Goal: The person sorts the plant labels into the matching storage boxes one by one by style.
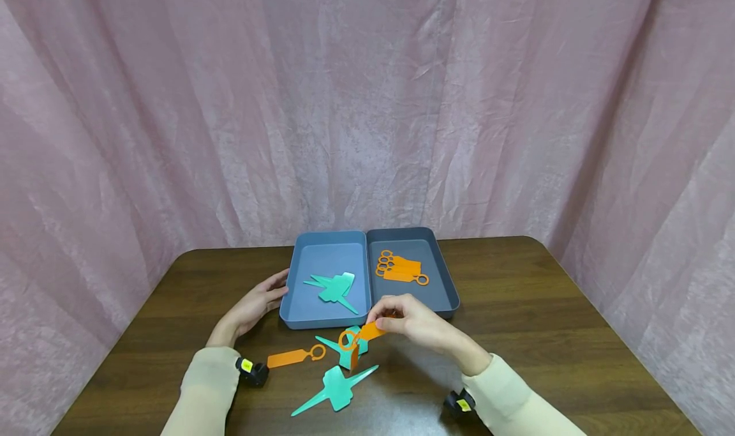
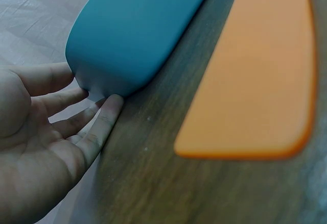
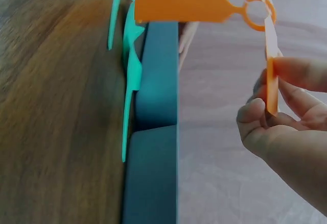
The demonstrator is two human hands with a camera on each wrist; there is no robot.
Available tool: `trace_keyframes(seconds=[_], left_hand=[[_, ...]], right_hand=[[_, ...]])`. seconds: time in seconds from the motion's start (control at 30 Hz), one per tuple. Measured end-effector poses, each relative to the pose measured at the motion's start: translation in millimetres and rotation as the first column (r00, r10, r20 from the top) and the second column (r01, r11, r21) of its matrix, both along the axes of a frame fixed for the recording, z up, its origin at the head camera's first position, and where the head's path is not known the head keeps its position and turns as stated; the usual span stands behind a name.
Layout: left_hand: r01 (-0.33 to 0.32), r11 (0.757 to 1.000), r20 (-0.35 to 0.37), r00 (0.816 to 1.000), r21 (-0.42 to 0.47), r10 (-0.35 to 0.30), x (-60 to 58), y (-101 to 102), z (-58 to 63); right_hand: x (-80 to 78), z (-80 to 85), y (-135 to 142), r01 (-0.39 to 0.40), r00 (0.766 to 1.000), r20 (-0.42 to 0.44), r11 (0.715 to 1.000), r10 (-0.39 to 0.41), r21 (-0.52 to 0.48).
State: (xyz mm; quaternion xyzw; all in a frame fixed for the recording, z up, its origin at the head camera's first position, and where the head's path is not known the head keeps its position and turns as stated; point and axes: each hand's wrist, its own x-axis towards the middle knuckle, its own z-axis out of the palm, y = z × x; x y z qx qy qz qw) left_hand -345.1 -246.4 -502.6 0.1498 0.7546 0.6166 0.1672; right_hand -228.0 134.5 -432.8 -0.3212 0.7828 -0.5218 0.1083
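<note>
My right hand [image 1: 416,324] pinches a flat orange tag [image 3: 272,94] with a ring at one end, just in front of the trays. A second orange tag [image 3: 181,6] hangs from that ring, the two rings seemingly hooked together. Against the left side of the blue tray [image 1: 330,254], my left hand [image 1: 252,308] rests with its fingers fairly straight, as the left wrist view also shows. Teal pointed pieces [image 1: 335,289] lie in that tray. Several orange tags [image 1: 402,267] lie overlapped in the dark grey tray [image 1: 439,295] beside it.
On the wooden table [image 1: 545,334], a single orange tag [image 1: 287,358] lies near my left wrist. A teal piece [image 1: 337,388] sits toward the front edge, and another teal piece [image 1: 346,358] is partly hidden behind the hanging tag. Pink curtains [image 1: 367,104] stand behind the table.
</note>
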Motion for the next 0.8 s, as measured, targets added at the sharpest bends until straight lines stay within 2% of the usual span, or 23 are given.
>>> trace_keyframes(seconds=[0.1, 0.23, 0.33, 0.43, 0.57, 0.8], left_hand=[[-0.002, 1.0, 0.001, 1.0, 0.0, 0.002, 0.0, 0, 0.3], [-0.003, 1.0, 0.003, 1.0, -0.002, 0.003, -0.5, 0, 0.5], [-0.003, 1.0, 0.001, 1.0, -0.009, 0.003, -0.9, 0, 0.4], [-0.008, 1.0, 0.001, 1.0, -0.01, 0.008, -0.4, -1, 0.5], [-0.008, 1.0, 0.001, 1.0, -0.011, 0.008, 0.5, 0, 0.9], [-0.006, 1.0, 0.004, 1.0, -0.015, 0.006, 0.1, 2, 3.1]], right_hand=[[1.8, 1.8, -1, 0.015, 0.996, -0.086, 1.0, -0.014, 0.014], [0.8, -2.9, -2, 0.038, 0.981, -0.191, 0.996, -0.022, 0.08], [-0.5, -7.0, -3, 0.056, 0.972, -0.234, 0.99, -0.025, 0.128], [-0.6, -9.7, -3, 0.064, 0.971, -0.238, 0.981, -0.019, 0.185], [-0.4, -11.9, -3, 0.054, 0.98, -0.199, 0.964, 0.0, 0.261], [0.2, -10.7, -2, 0.069, 0.976, -0.217, 0.949, -0.001, 0.309]])
